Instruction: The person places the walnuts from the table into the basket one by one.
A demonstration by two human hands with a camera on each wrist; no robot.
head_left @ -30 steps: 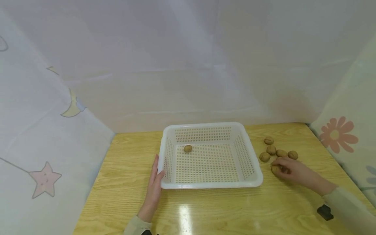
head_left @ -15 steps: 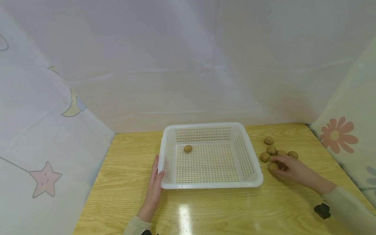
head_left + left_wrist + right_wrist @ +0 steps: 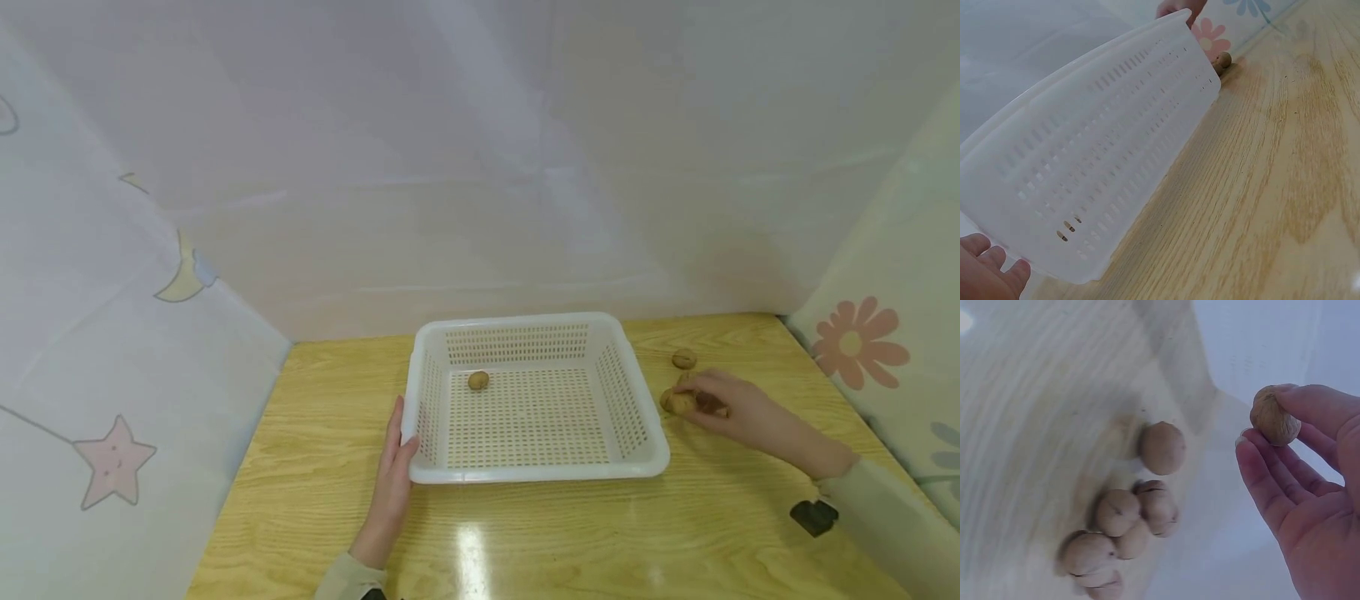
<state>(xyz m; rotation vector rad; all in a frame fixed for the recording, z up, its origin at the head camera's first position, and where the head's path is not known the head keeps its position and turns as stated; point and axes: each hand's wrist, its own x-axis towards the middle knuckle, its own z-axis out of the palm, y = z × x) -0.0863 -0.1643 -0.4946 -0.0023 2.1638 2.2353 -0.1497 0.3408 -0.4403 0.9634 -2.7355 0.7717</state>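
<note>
My right hand (image 3: 746, 412) pinches a walnut (image 3: 1272, 417) between thumb and fingers. In the right wrist view that walnut is held above the table, apart from a cluster of walnuts (image 3: 1118, 512). In the head view the hand hides part of this cluster, just right of a white plastic basket (image 3: 540, 474). One walnut (image 3: 478, 381) lies inside the basket, towards its back left. My left hand (image 3: 390, 492) holds the basket's left side, thumb at the rim and fingers along the outer wall. In the left wrist view its fingertips (image 3: 1019, 270) touch the basket's corner.
A single walnut (image 3: 684, 359) lies behind the right hand on the wood-grain table (image 3: 570, 533). Pale cloth (image 3: 480, 208) hangs round the back and sides, printed with a star (image 3: 116, 462) and a flower (image 3: 850, 342).
The right hand has moved left and slightly back towards the basket with the pinched walnut, which is lifted from its spot. The left hand and basket stay in place.
</note>
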